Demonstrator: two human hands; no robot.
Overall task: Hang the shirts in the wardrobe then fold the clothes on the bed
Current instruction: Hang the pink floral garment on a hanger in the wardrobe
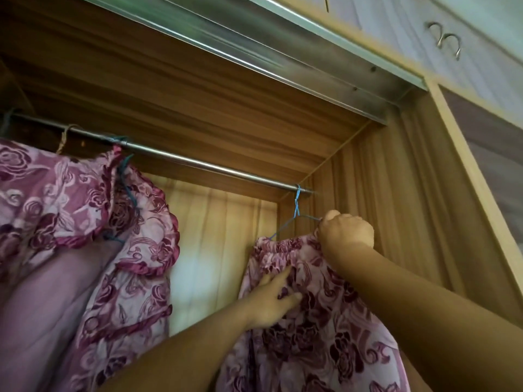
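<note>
No readable text, labels or nos. anywhere (none).

The head camera tilts steeply upward from below, close to the wardrobe [396, 193] opening, facing its hanging rail [198, 162].

Left garment [70, 199], right garment [325, 321] on rail [203, 164] inside wardrobe [396, 179], well apart.

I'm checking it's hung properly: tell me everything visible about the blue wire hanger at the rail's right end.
The blue wire hanger is thin blue wire with a twisted neck under its hook. The hook sits over the metal rail, close to the wardrobe's right wall. Its left shoulder slopes down into the pink floral garment, which hides the rest. The right hand grips its right shoulder at the garment's top edge.
</note>
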